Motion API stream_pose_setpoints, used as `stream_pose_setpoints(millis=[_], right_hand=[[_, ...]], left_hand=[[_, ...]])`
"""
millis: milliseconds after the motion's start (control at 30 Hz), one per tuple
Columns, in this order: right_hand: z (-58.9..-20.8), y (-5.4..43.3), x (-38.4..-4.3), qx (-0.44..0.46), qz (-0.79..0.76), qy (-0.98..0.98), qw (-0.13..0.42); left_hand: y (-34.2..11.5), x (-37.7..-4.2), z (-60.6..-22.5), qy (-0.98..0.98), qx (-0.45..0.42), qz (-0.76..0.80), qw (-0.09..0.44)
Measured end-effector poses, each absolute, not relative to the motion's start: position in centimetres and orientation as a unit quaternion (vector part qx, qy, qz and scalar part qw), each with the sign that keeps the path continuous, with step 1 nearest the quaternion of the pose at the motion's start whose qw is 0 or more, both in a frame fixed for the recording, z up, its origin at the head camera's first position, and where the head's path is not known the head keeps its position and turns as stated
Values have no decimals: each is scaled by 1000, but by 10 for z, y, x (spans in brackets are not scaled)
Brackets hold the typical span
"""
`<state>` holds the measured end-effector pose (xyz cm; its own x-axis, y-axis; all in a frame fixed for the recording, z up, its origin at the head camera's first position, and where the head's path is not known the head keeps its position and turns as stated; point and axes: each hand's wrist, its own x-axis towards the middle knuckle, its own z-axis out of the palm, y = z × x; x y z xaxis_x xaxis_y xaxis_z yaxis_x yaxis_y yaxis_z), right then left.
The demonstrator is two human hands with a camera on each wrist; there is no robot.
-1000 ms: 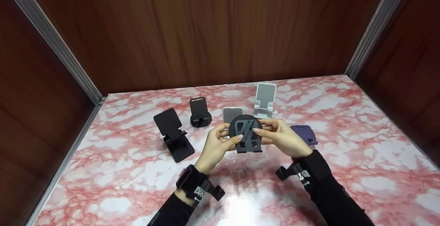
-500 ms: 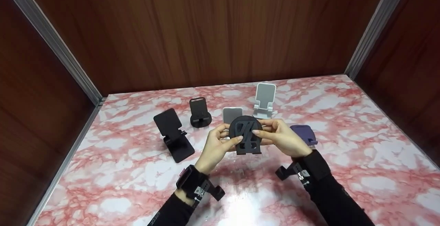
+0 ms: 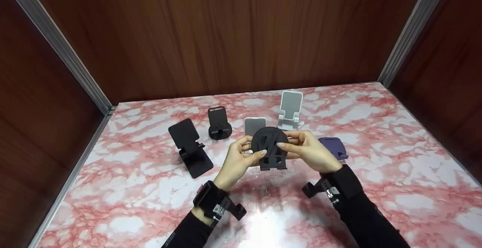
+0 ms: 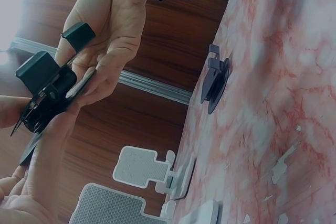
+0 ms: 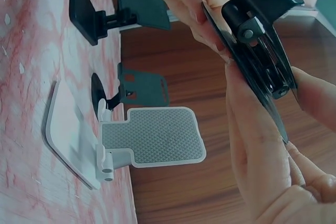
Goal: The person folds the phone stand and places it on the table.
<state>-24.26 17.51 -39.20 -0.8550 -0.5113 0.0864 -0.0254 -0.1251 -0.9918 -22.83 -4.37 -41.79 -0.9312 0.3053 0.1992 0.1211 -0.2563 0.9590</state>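
Note:
Both hands hold a black folding phone stand (image 3: 269,142) with a round base, folded nearly flat, above the table. My left hand (image 3: 237,159) grips its left side, thumb on the cut-out front plate and fingers behind. On the right side my right hand (image 3: 314,152) does the same. The stand's edge and hinge show in the right wrist view, the black stand (image 5: 254,51) lying between thumbs and fingers. Behind it, a white phone stand with a grey pad (image 3: 255,124) is partly hidden by the held stand and hands.
On the pink marbled table (image 3: 143,202) stand a large black phone stand (image 3: 184,137), a round-based black stand (image 3: 218,120) and a taller white stand (image 3: 291,104). A purple stand (image 3: 331,146) sits by my right wrist. Wood panels (image 3: 241,33) enclose the back and sides.
The front plate of the held stand has tilted, its sheen turning from grey to dark and its lower lip dropping slightly. Both hands stay almost in place.

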Motion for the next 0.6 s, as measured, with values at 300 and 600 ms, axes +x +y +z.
stream_pose_setpoints(millis=[300,600], right_hand=[[-389,178,-241,-204,-719,643,168],[-382,192,-245,-208,-742,620,149]], left_hand=[[-46,-229,-418,638,200,741,64],[-51,-229,-415,750,249,610,-53]])
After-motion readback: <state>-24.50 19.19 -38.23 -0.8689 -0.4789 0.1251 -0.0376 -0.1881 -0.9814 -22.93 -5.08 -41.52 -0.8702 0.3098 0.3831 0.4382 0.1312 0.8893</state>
